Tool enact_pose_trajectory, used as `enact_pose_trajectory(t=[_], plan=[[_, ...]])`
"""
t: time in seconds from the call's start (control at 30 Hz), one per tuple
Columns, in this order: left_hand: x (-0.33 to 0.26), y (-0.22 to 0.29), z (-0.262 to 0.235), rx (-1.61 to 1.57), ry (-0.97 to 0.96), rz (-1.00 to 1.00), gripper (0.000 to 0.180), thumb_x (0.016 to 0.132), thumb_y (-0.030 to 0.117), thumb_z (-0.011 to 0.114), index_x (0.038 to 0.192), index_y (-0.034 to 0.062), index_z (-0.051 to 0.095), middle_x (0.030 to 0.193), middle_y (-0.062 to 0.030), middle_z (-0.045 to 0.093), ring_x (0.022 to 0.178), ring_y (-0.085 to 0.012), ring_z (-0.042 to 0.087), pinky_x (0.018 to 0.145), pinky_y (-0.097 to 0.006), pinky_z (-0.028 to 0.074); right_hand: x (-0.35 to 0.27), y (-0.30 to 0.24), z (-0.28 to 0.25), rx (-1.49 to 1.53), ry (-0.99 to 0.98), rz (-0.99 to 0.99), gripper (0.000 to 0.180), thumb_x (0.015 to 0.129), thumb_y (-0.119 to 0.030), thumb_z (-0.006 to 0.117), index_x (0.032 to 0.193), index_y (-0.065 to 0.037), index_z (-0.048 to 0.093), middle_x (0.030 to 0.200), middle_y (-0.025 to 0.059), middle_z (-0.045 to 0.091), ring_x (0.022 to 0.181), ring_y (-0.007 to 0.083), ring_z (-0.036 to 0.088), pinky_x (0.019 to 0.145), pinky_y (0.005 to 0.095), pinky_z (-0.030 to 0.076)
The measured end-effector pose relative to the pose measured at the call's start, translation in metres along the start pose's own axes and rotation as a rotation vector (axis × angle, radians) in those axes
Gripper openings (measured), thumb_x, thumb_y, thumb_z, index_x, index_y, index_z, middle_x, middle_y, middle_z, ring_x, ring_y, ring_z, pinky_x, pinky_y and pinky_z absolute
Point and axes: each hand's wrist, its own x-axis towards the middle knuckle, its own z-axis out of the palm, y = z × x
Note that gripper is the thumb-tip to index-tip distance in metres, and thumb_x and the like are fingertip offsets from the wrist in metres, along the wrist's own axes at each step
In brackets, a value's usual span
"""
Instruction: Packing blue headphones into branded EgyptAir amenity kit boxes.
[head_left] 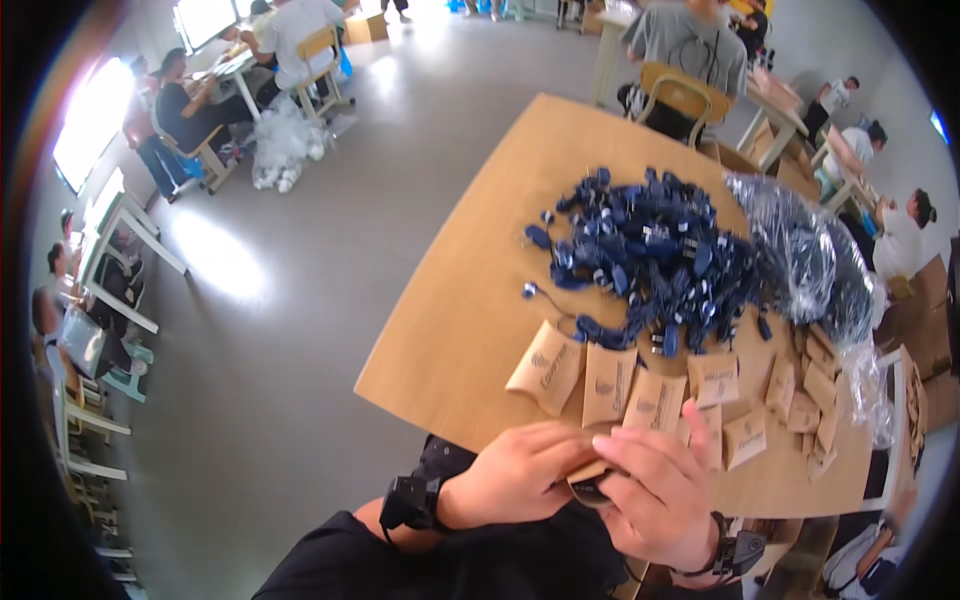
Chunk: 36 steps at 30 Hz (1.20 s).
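Observation:
At the table's near edge, both my hands are closed on a small brown cardboard pillow box [590, 470]. Its end shows a dark opening, and something dark sits there that I cannot make out. My left hand [520, 475] grips the box from the left. From the right, my right hand [655, 490] pinches it, with the index finger raised. Just beyond the hands lie several flattish brown pillow boxes, such as one box [546, 366] with dark print. Farther back is a heap of dark blue corded pieces with small metal plugs [650, 250]; their exact kind is unclear.
The wooden table [450, 300] carries all this. More brown pillow boxes [815, 390] pile up at its right, beside a crumpled clear plastic bag [800, 250]. A chair [680, 95] with a seated person stands beyond the far edge. Other people work at tables around the room.

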Motion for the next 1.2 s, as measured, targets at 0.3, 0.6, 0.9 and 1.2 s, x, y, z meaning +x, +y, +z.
enact_pose_trajectory(t=[0.3, 0.6, 0.9, 1.2], plan=[[0.0, 0.001, 0.003, 0.015, 0.024, 0.024, 0.036, 0.071, 0.004, 0.069, 0.106, 0.0032, 0.06, 0.093, -0.0103, 0.063, 0.083, -0.0293, 0.064, 0.071, -0.036, 0.052, 0.007, -0.015, 0.0, -0.063, -0.039, 0.132, 0.021, 0.06, -0.006, 0.069, 0.079, -0.011, 0.059, 0.115, 0.0032, 0.065, 0.108, 0.0225, 0.062, 0.112, 0.0631, 0.019], [0.002, -0.002, 0.006, 0.122, 0.013, 0.055, 0.022, 0.075, 0.01, 0.071, 0.095, 0.006, 0.061, 0.094, -0.0057, 0.065, 0.083, -0.0247, 0.064, 0.068, -0.034, 0.053, 0.0, -0.003, 0.0, 0.046, -0.027, 0.061, 0.022, 0.058, -0.003, 0.07, 0.074, -0.013, 0.06, 0.109, -0.0009, 0.066, 0.103, 0.0207, 0.064, 0.113, 0.0618, 0.017], [0.004, 0.003, 0.005, 0.106, 0.011, 0.101, 0.018, 0.079, 0.012, 0.07, 0.095, 0.0071, 0.062, 0.095, -0.0044, 0.064, 0.086, -0.0237, 0.063, 0.071, -0.033, 0.053, -0.006, 0.005, -0.017, 0.222, -0.078, 0.035, 0.022, 0.067, -0.023, 0.082, 0.08, -0.017, 0.065, 0.1, -0.0042, 0.067, 0.101, 0.0197, 0.064, 0.114, 0.0561, 0.018], [0.004, -0.003, 0.005, 0.124, -0.072, 0.008, 0.035, 0.06, 0.004, 0.071, 0.093, 0.0102, 0.063, 0.095, -0.0038, 0.067, 0.089, -0.027, 0.064, 0.075, -0.036, 0.053, -0.011, 0.003, -0.019, 0.645, 0.39, 0.093, 0.015, 0.088, -0.018, 0.068, 0.09, -0.008, 0.058, 0.099, 0.0127, 0.071, 0.087, 0.0252, 0.071, 0.111, 0.0566, 0.03]])
